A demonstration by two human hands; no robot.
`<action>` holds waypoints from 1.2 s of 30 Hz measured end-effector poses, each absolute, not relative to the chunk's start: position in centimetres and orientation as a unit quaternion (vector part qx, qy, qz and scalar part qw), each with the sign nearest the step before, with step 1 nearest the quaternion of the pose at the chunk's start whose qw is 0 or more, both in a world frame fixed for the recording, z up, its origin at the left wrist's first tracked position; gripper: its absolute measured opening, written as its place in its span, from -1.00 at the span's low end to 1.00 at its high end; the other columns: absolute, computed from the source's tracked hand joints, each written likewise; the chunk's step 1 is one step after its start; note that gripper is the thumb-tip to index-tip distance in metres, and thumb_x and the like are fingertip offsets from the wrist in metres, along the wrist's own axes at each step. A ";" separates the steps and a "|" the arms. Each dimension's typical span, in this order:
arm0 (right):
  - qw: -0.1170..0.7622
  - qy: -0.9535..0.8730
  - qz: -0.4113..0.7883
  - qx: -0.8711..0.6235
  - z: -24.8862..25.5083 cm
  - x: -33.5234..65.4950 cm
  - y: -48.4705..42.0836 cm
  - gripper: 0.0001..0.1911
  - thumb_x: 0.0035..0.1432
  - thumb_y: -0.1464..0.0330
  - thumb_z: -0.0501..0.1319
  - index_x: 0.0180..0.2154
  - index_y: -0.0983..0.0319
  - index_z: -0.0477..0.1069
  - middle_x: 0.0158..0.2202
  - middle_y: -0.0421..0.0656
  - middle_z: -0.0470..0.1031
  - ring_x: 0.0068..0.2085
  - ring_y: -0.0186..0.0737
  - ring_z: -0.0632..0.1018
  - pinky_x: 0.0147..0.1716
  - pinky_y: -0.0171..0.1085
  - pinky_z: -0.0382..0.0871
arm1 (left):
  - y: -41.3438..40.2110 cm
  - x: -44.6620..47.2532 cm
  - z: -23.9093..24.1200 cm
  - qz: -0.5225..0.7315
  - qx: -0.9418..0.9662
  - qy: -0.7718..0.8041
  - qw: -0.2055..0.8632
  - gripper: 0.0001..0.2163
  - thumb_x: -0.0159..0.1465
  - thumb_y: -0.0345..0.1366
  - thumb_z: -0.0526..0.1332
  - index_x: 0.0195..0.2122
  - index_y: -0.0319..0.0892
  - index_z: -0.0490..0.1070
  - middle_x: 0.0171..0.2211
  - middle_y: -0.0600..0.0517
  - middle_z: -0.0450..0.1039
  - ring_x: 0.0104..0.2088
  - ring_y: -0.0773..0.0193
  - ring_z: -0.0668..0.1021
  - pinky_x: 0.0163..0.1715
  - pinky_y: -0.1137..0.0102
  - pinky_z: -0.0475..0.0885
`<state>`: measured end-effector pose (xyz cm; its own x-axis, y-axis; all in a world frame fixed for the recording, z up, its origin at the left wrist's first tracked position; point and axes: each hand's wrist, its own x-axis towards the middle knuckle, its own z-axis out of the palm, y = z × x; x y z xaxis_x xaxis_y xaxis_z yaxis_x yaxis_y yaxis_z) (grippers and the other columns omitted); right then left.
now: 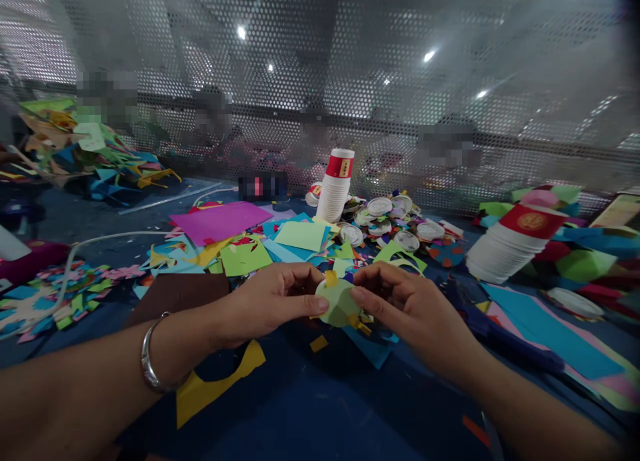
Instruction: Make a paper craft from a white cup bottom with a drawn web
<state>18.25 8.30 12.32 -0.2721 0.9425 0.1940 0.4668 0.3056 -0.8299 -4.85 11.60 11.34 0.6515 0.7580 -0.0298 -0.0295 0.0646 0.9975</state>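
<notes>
A round light green paper disc point(336, 306) is held up in front of me, with small yellow paper pieces point(331, 278) at its edge. My left hand point(280, 301) pinches its left side between thumb and fingers, and a silver bangle is on that wrist. At the disc's right edge, my right hand point(395, 297) closes with thumb and curled fingers; its fingertips are partly hidden. Below lie a loose yellow square point(318, 343) and a curved yellow paper offcut point(220, 384). Behind the hands is a pile of coloured sheets, a light green one point(303, 235) on top.
A stack of white paper cups point(334, 197) stands behind the sheets, beside many whitish discs point(380, 206). Another cup stack point(505, 247) leans at right, near blue paper point(550, 327) and a dark blue tool point(510, 344). Paper scraps point(75, 294) lie left. A perforated screen point(320, 61) rises behind.
</notes>
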 end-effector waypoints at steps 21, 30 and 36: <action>0.356 -0.642 0.517 -0.440 12.2 18.4 8.4 -0.64 0.23 0.05 0.35 -0.25 0.22 0.43 -0.44 -0.29 0.33 -0.46 -0.41 0.31 -0.49 -0.37 0.17 | 11.8 -5.3 11.5 0.277 0.612 0.269 0.690 -0.83 0.22 -0.30 0.37 -0.26 -0.26 0.44 -0.33 0.04 0.47 -0.33 0.37 0.49 -0.26 0.43 0.40; 0.333 -0.650 0.511 -0.453 12.4 18.4 8.5 -0.56 0.16 -0.02 0.37 -0.24 0.21 0.41 -0.35 -0.24 0.38 -0.41 -0.37 0.33 -0.47 -0.36 0.21 | 11.8 -5.2 11.3 0.340 0.562 0.281 0.700 -0.85 0.20 -0.34 0.39 -0.26 -0.22 0.47 -0.27 0.06 0.49 -0.29 0.36 0.54 -0.23 0.42 0.49; 0.321 -0.670 0.495 -0.450 12.2 18.3 8.3 -0.57 0.18 -0.02 0.35 -0.32 0.21 0.37 -0.35 -0.23 0.39 -0.40 -0.35 0.32 -0.45 -0.31 0.15 | 11.5 -5.0 11.5 0.350 0.542 0.282 0.710 -0.85 0.20 -0.36 0.40 -0.25 -0.23 0.47 -0.25 0.04 0.48 -0.24 0.33 0.54 -0.23 0.40 0.55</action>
